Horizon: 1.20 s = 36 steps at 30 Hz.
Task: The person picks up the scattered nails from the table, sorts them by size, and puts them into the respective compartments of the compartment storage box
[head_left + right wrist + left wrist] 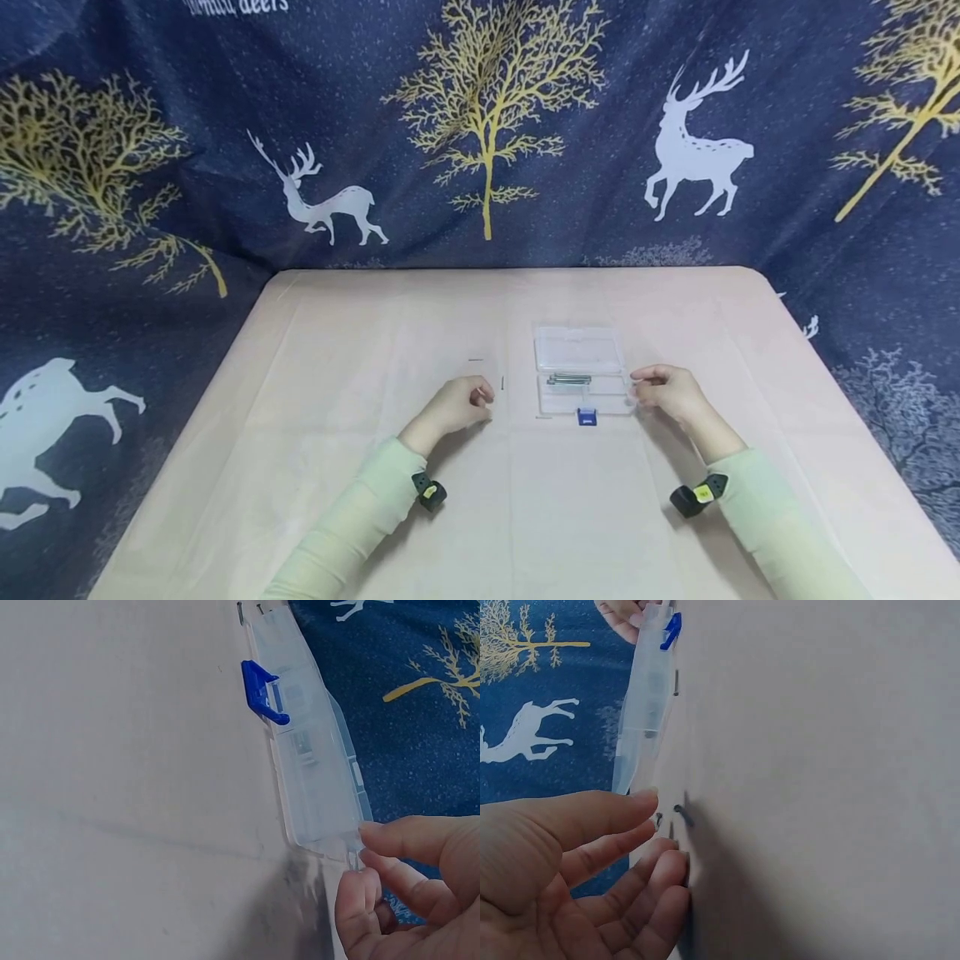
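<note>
Left hand (453,406) relaxed beside loose screws (681,813) on desk (375,467); right hand (667,392) pinching clear plastic box (581,375) corner.

A pale pink desk (337,500) stands before a dark blue curtain (150,208) printed with white deer and golden trees.

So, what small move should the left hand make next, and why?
Probably pinch up the nearest loose pin. It lies on the table just past the left hand, whose fingers hold nothing, while the right hand steadies the corner of the open clear box, where similar pins already lie.
</note>
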{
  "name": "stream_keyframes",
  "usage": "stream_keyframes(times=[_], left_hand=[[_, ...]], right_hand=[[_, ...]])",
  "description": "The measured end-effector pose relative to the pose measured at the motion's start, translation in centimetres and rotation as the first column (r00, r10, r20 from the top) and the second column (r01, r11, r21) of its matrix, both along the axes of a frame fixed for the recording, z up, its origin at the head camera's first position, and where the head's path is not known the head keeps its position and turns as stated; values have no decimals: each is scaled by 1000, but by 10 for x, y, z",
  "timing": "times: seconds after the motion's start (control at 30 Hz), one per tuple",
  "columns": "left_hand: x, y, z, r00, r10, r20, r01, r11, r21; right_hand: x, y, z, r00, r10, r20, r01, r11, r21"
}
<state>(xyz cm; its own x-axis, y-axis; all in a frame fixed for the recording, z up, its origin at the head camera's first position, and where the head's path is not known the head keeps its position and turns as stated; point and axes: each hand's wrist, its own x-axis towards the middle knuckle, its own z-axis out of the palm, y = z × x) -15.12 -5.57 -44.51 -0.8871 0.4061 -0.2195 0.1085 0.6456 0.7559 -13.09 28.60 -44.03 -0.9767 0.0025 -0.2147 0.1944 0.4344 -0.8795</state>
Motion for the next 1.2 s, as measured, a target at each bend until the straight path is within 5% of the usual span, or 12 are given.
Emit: stream_keyframes(times=[0.23, 0.67, 1.2], left_hand=[[3, 2, -7, 994, -12, -111, 7, 999, -44], [10, 6, -6, 980, 10, -201, -38, 990, -135], [13, 13, -8, 973, -68, -222, 11, 969, -248]], right_hand=[[0, -2, 4, 1000, -21, -1, 21, 1000, -12], [0, 1, 2, 1000, -7, 17, 7, 1000, 13], [-2, 1, 2, 998, -14, 54, 13, 1000, 28]])
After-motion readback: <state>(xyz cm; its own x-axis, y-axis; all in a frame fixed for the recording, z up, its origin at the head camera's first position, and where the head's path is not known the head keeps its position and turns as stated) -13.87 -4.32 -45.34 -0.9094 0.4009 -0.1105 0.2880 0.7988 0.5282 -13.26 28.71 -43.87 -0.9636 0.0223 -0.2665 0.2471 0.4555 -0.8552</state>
